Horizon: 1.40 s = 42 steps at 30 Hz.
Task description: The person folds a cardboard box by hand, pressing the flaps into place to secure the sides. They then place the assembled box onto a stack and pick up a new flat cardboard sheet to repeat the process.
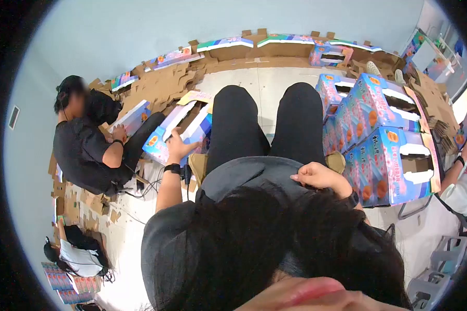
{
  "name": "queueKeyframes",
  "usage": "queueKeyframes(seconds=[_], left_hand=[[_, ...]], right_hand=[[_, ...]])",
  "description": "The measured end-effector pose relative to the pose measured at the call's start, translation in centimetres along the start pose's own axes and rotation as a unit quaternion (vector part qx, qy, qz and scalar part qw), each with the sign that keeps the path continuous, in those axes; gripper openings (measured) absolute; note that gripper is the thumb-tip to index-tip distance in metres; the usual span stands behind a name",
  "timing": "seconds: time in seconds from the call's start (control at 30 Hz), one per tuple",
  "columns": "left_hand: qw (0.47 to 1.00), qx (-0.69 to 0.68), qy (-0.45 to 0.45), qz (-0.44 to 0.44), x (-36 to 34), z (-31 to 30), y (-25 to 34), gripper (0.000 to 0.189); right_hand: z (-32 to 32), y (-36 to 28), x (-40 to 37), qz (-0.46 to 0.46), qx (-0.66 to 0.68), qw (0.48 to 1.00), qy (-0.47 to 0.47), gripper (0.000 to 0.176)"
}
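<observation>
My left hand (179,147) is beside a colourful blue and pink carton (158,142), its fingers spread at the carton's near side. That carton stands left of my knees, with its top flaps up and an opening in the top. My right hand (316,175) rests over my lap against my dark shirt, fingers curled together; whether anything small is between them is hidden. To the right of my legs, several printed cartons (394,171) are stacked in two layers, with openings showing brown cardboard inside.
A person in black (88,150) sits at the left with a carton. Another person (80,256) is at the lower left, and a third (462,186) at the right edge. Flattened cardboard (155,93) lies by the wall. Grey stools (430,285) stand lower right.
</observation>
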<state>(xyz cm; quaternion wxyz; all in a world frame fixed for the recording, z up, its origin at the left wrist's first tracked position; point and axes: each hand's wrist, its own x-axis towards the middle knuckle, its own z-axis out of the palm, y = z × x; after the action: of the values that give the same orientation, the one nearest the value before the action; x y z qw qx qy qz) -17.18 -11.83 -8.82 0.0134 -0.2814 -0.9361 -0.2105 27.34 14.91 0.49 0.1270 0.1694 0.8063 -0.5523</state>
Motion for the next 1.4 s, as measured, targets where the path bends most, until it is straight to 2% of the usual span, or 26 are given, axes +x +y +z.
queueKeyframes(seconds=[0.1, 0.2, 0.3, 0.37, 0.43, 0.53, 0.63, 0.67, 0.77, 0.83, 0.9, 1.0, 1.1, 1.23, 1.3, 1.4], left_hand=[[1.000, 0.000, 0.018, -0.009, 0.1, -3.9, 3.3, 0.102], [0.993, 0.007, 0.108, 0.040, 0.8, -6.4, 4.1, 0.096], [0.967, 0.024, 0.219, 0.127, 1.5, -9.2, 4.9, 0.089], [0.953, 0.021, 0.260, 0.155, 0.4, -12.6, 7.9, 0.083], [0.934, 0.022, 0.305, 0.183, -0.7, -15.1, 10.7, 0.083], [0.914, 0.002, 0.325, 0.243, -2.1, -17.6, 14.8, 0.092], [0.908, -0.056, 0.316, 0.270, -3.6, -18.0, 18.4, 0.105], [0.900, -0.033, 0.309, 0.306, -4.0, -18.1, 19.4, 0.103], [0.894, -0.091, 0.265, 0.349, -4.3, -16.4, 21.5, 0.089], [0.892, -0.134, 0.212, 0.377, -4.9, -15.3, 23.4, 0.087], [0.891, -0.109, 0.141, 0.417, -5.1, -14.2, 24.6, 0.091], [0.907, -0.092, 0.036, 0.409, -5.2, -11.8, 26.2, 0.099], [0.886, -0.086, 0.034, 0.453, -5.4, -11.5, 26.8, 0.102], [0.896, -0.082, 0.019, 0.435, -5.8, -11.6, 26.3, 0.093], [0.882, -0.088, 0.085, 0.454, -5.8, -11.2, 25.8, 0.090], [0.876, -0.091, 0.171, 0.441, -5.9, -11.1, 25.6, 0.088]], right_hand=[[0.0, 0.2, 0.0, -0.004, 0.028, 1.000, -0.008, 0.051], [0.0, -0.8, -0.5, 0.011, 0.006, 1.000, 0.000, 0.051], [0.0, -0.4, -0.2, 0.000, 0.009, 1.000, -0.005, 0.051], [0.0, -0.2, 0.0, -0.013, -0.010, 1.000, -0.008, 0.051], [0.1, -0.2, 0.1, -0.025, -0.027, 0.999, -0.003, 0.051], [0.1, -0.7, -0.2, -0.027, -0.054, 0.998, 0.010, 0.051], [0.1, -1.3, -0.5, -0.018, -0.062, 0.998, 0.018, 0.050], [0.2, -1.6, -0.6, -0.016, -0.062, 0.998, 0.021, 0.050], [0.0, -1.2, -0.7, -0.028, -0.067, 0.997, 0.018, 0.050], [-0.1, -0.5, -0.3, -0.043, -0.068, 0.997, 0.011, 0.050], [-0.2, 0.1, -0.1, -0.058, -0.067, 0.996, 0.003, 0.049], [0.2, 0.2, -0.2, -0.057, -0.041, 0.997, 0.022, 0.049], [0.2, 0.2, -0.2, -0.071, -0.049, 0.996, 0.024, 0.049], [-0.4, -1.2, -0.7, -0.041, -0.075, 0.996, -0.008, 0.042], [-0.8, -2.7, -1.2, -0.013, -0.070, 0.997, -0.032, 0.038], [-1.7, -3.4, -1.0, -0.161, -0.077, 0.982, 0.058, 0.032]])
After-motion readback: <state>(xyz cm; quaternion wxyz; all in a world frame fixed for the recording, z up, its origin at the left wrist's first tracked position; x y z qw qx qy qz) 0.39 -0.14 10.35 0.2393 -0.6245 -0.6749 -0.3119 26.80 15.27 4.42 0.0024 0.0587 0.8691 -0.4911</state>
